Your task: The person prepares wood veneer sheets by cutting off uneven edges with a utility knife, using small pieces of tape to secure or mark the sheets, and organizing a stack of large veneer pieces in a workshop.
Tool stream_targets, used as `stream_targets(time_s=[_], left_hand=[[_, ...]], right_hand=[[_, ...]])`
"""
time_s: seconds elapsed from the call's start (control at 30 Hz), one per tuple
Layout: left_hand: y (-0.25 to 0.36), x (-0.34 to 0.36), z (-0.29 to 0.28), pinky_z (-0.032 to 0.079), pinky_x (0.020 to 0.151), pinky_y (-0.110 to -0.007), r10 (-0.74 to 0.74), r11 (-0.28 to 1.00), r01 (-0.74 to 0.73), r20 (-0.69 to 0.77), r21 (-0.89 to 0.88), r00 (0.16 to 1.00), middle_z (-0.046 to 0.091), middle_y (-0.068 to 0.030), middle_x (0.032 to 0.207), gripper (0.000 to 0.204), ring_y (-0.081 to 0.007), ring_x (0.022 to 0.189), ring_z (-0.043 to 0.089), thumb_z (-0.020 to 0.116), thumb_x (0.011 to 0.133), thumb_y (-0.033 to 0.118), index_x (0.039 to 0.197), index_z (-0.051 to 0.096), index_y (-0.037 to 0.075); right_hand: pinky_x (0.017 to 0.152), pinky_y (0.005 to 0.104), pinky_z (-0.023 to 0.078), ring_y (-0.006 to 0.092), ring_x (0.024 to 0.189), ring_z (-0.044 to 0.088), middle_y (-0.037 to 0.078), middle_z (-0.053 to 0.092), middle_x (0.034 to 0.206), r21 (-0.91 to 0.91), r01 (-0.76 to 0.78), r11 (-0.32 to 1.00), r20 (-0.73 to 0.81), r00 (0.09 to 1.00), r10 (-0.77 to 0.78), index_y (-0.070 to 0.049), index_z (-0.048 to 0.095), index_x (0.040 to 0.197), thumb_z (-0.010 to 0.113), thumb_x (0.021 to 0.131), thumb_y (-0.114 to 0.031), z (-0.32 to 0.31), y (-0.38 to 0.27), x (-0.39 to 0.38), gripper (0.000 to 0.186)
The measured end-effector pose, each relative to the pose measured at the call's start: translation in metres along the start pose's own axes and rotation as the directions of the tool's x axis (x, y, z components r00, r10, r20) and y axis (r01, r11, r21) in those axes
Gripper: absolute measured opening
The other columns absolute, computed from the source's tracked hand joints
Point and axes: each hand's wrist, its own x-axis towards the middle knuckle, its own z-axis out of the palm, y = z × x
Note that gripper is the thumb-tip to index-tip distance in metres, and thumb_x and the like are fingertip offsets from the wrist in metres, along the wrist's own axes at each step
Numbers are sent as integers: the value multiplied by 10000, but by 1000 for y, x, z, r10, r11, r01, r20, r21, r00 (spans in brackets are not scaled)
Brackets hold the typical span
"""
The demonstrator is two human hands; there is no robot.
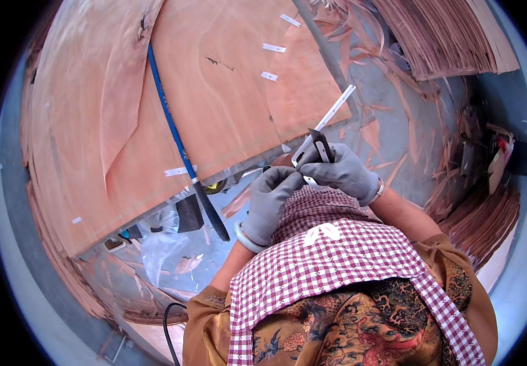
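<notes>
My right hand [344, 174], in a grey glove, is closed around a utility knife [322, 146] whose dark blade points up and away from me. A long narrow white strip [333, 113] runs from between my hands toward the far right, over the edge of the wood sheet. Pinched together, the gloved fingers of my left hand [270, 198] meet my right fingertips at the strip's near end. That end appears bent, and part of it is hidden by the fingers. Both hands are just above my checked apron [312, 253].
A large wood veneer sheet [214, 116] lies before me, with small white tape pieces [274, 48] on it. Across it lies a blue rod [169, 116] with a black grip. Veneer stacks [437, 36] and scraps [406, 122] are at right. A clear plastic bag [163, 244] lies at left.
</notes>
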Motion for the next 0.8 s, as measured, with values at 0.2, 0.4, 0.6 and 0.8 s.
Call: stream_targets(time_s=[0.2, 0.4, 0.6, 0.8], left_hand=[[-2, 5, 4, 463, 670, -212, 61, 987, -70, -66, -148, 996, 631, -35, 811, 133, -76, 733, 565, 594, 883, 102, 925, 611, -23], [-8, 25, 3, 459, 656, -206, 110, 980, -136, -176, -143, 978, 629, -35, 811, 157, -72, 738, 562, 596, 886, 114, 939, 607, -33], [-12, 38, -1, 460, 688, -272, 362, 923, -287, -329, 255, 872, 635, -67, 900, 172, -147, 791, 584, 615, 836, 93, 976, 621, -5], [-3, 41, -25, 435, 749, -386, 767, 134, -250, 59, 959, 638, 631, -93, 920, 265, -279, 853, 582, 613, 764, 92, 1026, 653, 92]], right_hand=[[563, 204, 383, 44, 646, 483, -21, 553, 721, -107, -17, 994, -12, 1000, 15, -15, 630, 911, 626, 869, -187, -4, -7, 17, 177], [568, 213, 411, 50, 646, 499, -40, 530, 682, -253, -36, 967, 7, 999, 39, -23, 600, 837, 613, 857, -141, -11, -19, 45, 121], [577, 218, 362, 41, 655, 389, -56, 441, 703, -608, 41, 793, 54, 998, -11, -40, 526, 783, 592, 861, -132, -33, -19, 99, 138], [581, 271, 396, 87, 624, 422, 4, 465, 643, -772, 25, 635, 20, 1000, -15, -13, 564, 826, 614, 837, -146, -35, -13, 132, 142]])
